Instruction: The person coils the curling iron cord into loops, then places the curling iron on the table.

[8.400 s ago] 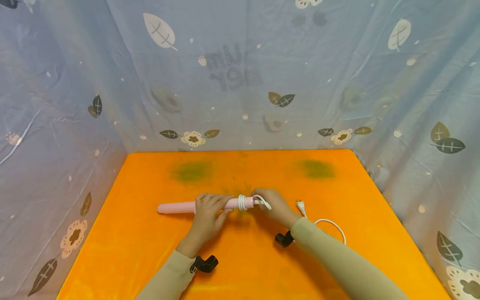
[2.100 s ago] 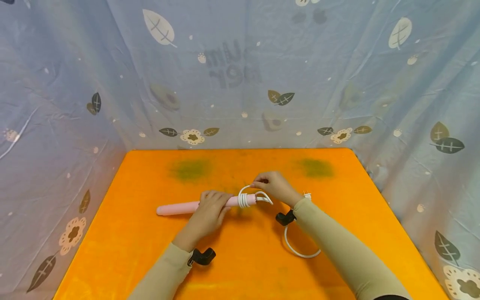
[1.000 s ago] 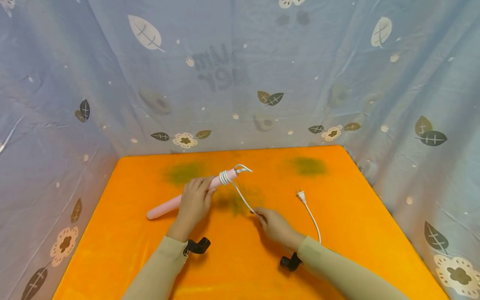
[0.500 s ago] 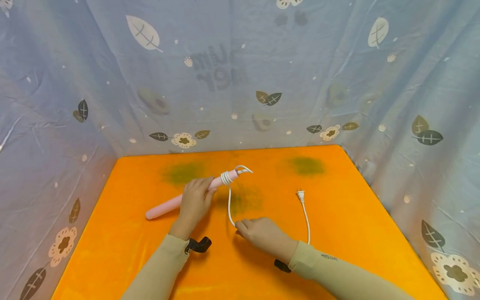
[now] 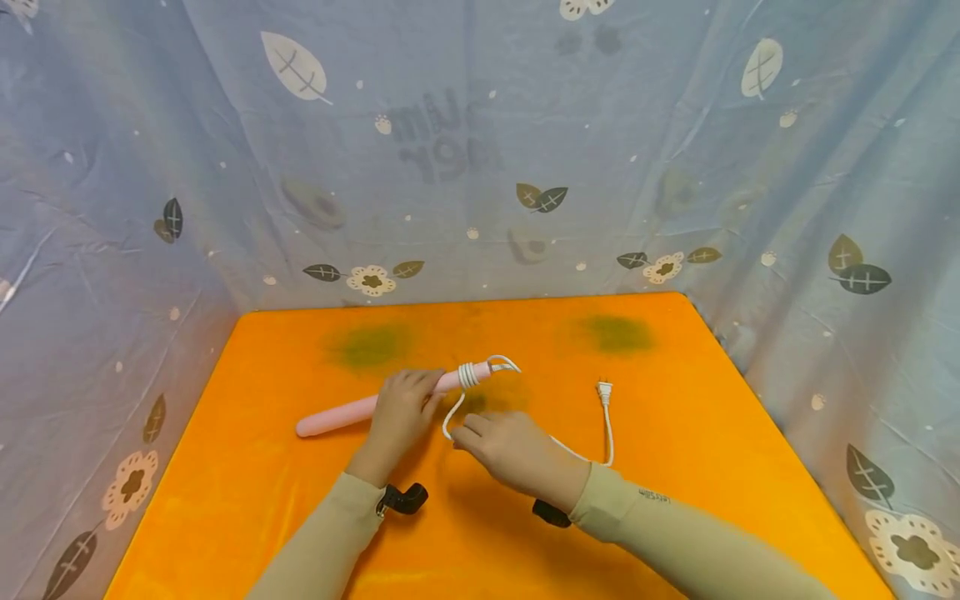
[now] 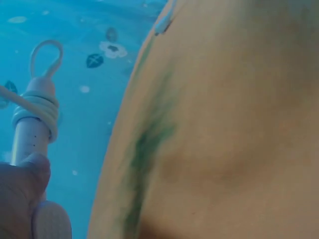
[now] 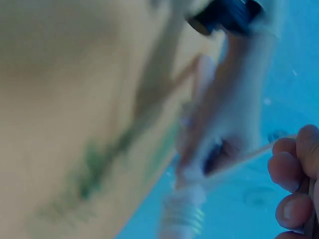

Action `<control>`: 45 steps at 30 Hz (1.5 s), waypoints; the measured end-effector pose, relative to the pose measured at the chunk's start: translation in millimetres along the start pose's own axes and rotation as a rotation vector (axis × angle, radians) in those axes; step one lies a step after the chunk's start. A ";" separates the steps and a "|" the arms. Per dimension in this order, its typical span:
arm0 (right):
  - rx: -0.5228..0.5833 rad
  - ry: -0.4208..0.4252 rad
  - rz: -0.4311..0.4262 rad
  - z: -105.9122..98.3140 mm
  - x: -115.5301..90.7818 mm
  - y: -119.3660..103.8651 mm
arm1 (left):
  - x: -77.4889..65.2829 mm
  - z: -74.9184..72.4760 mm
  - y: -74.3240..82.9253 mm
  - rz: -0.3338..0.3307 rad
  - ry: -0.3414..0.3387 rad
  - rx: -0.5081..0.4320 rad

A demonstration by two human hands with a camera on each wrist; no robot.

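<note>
A slim pink hair iron (image 5: 341, 415) slants over the table, its cord end up to the right. My left hand (image 5: 405, 412) grips it around the middle; in the left wrist view, the thumb (image 6: 35, 169) lies along the pink body. Several loops of white power cord (image 5: 468, 375) are wound around the handle near that end. From the loops, a length of cord (image 5: 452, 414) hangs down to my right hand (image 5: 517, 450), which pinches it close below the handle. Curled right fingers (image 7: 286, 172) hold the cord in the right wrist view.
The cord's two-pin plug (image 5: 604, 390) lies on the orange table (image 5: 300, 517) to the right of my right hand. Blue patterned curtains (image 5: 480, 167) close off the back and both sides. Black wrist cameras (image 5: 405, 498) sit under both wrists.
Earlier, the iron lay flatter and then swung its cord end upward. My right hand has brought the cord from the right, down and leftward, then up close under the handle. The left hand keeps its grip.
</note>
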State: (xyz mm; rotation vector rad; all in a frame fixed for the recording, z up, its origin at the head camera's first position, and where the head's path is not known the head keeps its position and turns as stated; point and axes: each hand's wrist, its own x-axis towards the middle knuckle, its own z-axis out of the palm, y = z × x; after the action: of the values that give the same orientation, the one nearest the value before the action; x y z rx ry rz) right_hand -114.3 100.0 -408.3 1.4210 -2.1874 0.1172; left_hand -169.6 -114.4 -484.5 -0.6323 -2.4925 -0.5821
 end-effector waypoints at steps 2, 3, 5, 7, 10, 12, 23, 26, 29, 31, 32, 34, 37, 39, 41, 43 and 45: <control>0.000 -0.001 0.007 -8.3 4.2 8.2 | -2.2 0.6 0.8 0.005 -0.017 0.013; 0.000 -0.008 0.010 -11.6 6.0 12.4 | -3.0 1.2 1.0 0.008 -0.023 0.018; 0.000 -0.020 0.017 -17.3 9.1 20.1 | -4.2 2.8 1.3 0.016 -0.030 0.022; 0.007 -0.031 0.025 -22.3 12.6 26.7 | -5.6 4.6 1.6 0.029 -0.034 0.025; 0.007 -0.045 0.028 -26.6 18.1 34.9 | -8.0 7.5 3.1 0.055 -0.040 0.014; 0.008 -0.055 0.030 -28.0 21.5 40.6 | -9.9 8.7 5.0 0.082 -0.042 0.008; 0.017 -0.026 0.089 -17.0 25.3 84.3 | -24.2 10.3 19.7 0.200 -0.126 -0.010; 0.019 -0.023 0.117 -11.7 22.9 97.1 | -28.8 12.0 20.6 0.215 -0.123 -0.005; 0.049 -0.036 0.154 -6.1 18.8 108.0 | -31.5 12.8 20.7 0.226 -0.106 -0.009; 0.069 -0.043 0.185 -1.3 15.0 114.2 | -32.5 12.5 20.7 0.241 -0.086 -0.017; 0.080 -0.044 0.199 1.2 13.0 116.8 | -32.9 12.0 20.7 0.251 -0.075 -0.020; 0.100 -0.046 0.228 6.6 8.7 121.3 | -33.8 11.0 20.6 0.268 -0.058 -0.023; 0.118 -0.052 0.260 15.5 2.2 126.7 | -34.1 7.8 21.4 0.276 -0.039 -0.030; 0.130 -0.056 0.281 22.1 -2.0 129.5 | -33.8 5.4 21.6 0.275 -0.027 -0.038; 0.145 -0.062 0.303 29.1 -6.3 131.7 | -33.5 3.3 21.5 0.274 -0.012 -0.050; 0.164 -0.064 0.320 36.3 -10.5 133.0 | -33.2 1.5 20.8 0.275 0.005 -0.061; 0.187 -0.065 0.328 43.9 -14.7 133.5 | -33.3 0.0 20.0 0.272 0.016 -0.070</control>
State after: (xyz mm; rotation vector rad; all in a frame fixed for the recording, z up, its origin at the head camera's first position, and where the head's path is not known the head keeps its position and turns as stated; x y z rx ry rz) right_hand -242.8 156.3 -425.5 1.1612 -2.5036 0.4062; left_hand -133.4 -109.0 -497.5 -0.9707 -2.3260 -0.5680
